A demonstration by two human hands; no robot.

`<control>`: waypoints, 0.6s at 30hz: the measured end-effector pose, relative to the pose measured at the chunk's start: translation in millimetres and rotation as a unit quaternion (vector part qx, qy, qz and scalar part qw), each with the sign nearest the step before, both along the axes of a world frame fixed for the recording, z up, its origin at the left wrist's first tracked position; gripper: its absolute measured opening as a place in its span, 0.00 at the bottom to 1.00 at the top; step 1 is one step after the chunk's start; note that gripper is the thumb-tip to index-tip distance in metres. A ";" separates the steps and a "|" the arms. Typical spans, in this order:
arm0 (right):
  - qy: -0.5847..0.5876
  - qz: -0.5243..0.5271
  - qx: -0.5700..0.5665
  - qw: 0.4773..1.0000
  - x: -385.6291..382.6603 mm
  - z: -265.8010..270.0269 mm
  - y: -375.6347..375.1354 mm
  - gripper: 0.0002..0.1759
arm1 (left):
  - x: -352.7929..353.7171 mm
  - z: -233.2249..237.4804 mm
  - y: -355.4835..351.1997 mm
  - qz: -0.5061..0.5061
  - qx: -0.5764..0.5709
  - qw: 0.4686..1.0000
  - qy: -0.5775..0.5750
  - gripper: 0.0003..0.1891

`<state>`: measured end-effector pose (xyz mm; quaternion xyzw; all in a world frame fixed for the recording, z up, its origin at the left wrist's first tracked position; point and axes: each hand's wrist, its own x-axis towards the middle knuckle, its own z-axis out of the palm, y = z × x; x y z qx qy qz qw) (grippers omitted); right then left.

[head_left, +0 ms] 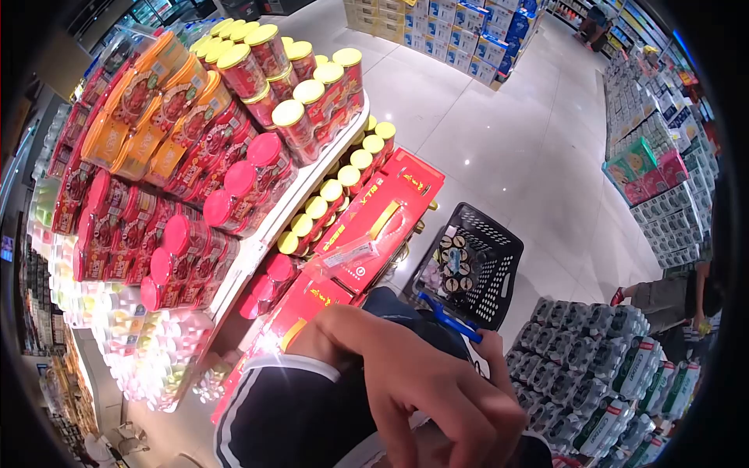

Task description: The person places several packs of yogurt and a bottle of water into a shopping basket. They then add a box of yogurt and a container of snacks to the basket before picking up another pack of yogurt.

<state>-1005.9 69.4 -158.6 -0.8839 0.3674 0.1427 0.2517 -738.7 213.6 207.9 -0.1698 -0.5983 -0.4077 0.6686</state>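
My left hand (429,382) reaches across the foreground from the left, its fingers curled downward. Those fingertips are blurred and partly out of sight, so what they hold, if anything, is hidden. Behind it, part of my right hand (493,352) shows around the blue handle (451,317) of a black shopping basket (505,287); the rest of that hand is covered. Inside the basket lies a pack of several cans or jars (456,264) with pale round tops. A black sleeve with white stripes (273,405) fills the lower left.
Left stands a display of red-lidded tubs (242,178) and yellow-lidded jars (289,114), with red boxes (382,207) along its foot. Stacked bottle packs (585,351) rise at right, near another person (663,304). Cartons (468,35) stand across the tiled floor (538,148).
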 end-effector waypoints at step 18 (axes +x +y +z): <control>0.020 0.000 -0.039 0.999 13.0 3.1 -36.3 0.13 | 6.8 -15.3 9.3 0.056 0.094 0.984 -0.138 0.10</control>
